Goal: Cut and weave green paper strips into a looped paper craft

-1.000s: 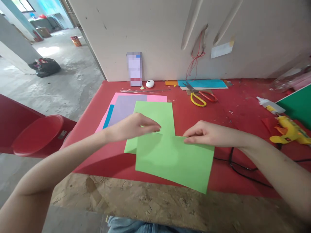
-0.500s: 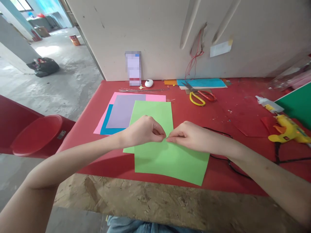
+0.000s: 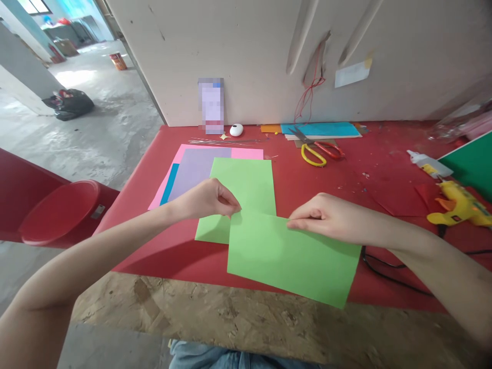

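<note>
My left hand [image 3: 207,199] is closed in a pinch at the top left corner of a light green paper sheet [image 3: 292,261]. Along the upper edge of that sheet, my right hand [image 3: 326,218] grips it between thumb and fingers. The sheet is held raised toward the table's front edge, slightly tilted down to the right. Behind it, a second green sheet [image 3: 246,182] lies on the table, overlapping a lilac sheet [image 3: 200,171]. Blue paper [image 3: 169,183] and pink paper [image 3: 248,154] show from under the lilac one.
Scissors [image 3: 315,154] with yellow and red handles lie at the back, near blue strips [image 3: 319,129]. A yellow glue gun [image 3: 457,205] and a glue bottle [image 3: 428,164] sit right. A phone [image 3: 211,105] leans on the wall. A red bucket [image 3: 57,210] stands left.
My hands have moved apart, the left one leftward and the right one rightward. The front green sheet has shifted right and now hangs between them, uncovering more of the green sheet behind.
</note>
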The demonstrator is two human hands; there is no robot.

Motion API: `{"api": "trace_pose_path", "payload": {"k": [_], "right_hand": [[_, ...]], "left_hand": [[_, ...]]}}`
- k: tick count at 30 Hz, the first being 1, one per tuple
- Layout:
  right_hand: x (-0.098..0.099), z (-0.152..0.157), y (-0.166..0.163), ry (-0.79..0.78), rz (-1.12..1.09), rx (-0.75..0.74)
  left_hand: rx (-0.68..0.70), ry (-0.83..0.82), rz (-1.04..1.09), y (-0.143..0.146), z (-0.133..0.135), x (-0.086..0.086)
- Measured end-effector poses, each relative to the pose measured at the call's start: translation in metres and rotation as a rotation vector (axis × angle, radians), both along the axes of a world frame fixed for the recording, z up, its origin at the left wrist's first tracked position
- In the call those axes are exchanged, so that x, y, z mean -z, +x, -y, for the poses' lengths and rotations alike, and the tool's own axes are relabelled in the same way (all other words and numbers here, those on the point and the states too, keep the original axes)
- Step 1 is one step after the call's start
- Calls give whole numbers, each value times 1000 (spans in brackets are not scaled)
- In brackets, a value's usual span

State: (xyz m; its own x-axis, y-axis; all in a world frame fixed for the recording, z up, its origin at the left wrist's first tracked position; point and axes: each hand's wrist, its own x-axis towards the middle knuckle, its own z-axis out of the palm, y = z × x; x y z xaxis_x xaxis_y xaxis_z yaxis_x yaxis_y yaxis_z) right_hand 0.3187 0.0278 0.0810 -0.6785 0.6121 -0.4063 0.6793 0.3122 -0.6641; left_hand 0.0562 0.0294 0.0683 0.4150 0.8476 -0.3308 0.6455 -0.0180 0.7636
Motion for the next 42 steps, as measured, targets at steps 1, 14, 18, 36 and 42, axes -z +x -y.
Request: {"api": "trace_pose_path", "payload": {"k": [1,14,18,36,42], "right_hand": [[0,0,5,-9,8,6],[1,4,-23,62,34,-45],[1,8,-31,126,70,-18],[-8,8,-5,235,15,25],[0,5,20,163,-42,95]], "left_hand": [[-27,-22,7,-6,-3,1],[249,414,-14,52,26,-12],[234,365,25,55,26,-10],[38,120,-46,21,5,-9],[-42,126,-20,-9,-2,0]]}}
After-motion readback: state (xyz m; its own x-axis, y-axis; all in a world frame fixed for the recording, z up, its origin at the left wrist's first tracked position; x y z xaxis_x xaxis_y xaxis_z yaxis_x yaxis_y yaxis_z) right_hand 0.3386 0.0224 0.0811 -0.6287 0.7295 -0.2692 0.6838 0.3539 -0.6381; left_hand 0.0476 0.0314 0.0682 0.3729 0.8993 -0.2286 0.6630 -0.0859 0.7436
